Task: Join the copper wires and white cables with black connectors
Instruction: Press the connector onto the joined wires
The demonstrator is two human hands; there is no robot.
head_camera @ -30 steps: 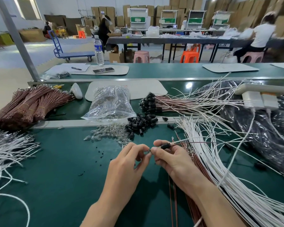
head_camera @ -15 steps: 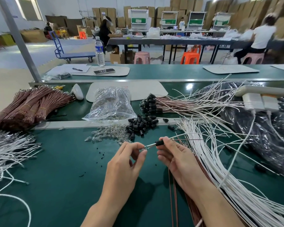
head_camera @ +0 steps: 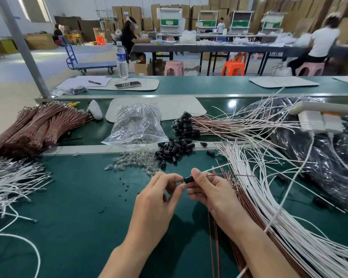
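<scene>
While the right hand (head_camera: 209,191) grips one black connector (head_camera: 188,179) above the near middle of the worktop (head_camera: 78,207), its fingers curled round the body, the left hand (head_camera: 157,199) pinches at the connector's free end; whatever small part sits between those fingertips is hidden. A white cable (head_camera: 219,167) and a copper wire (head_camera: 233,175) run out of the connector toward the right edge, so this joint looks close to finished.

Much seems left. A thick fan of loose white cables (head_camera: 269,197) sweeps along the right side with bare copper wires (head_camera: 215,237) beneath it, touching the right forearm and apt to snag. More white cables (head_camera: 8,183) sprawl at the left edge.

Just beyond the hands lie small clear bulbs (head_camera: 129,161) and a heap of unused connectors (head_camera: 173,149). Past the metal strip, a sheaf of finished joins (head_camera: 184,126), their black ends stacked together, shows a fair batch done. Beside it stands a clear plastic bag (head_camera: 137,125); tied copper bundles (head_camera: 38,127) wait toward the far left corner, and a black sack (head_camera: 319,157) fills the far right.
</scene>
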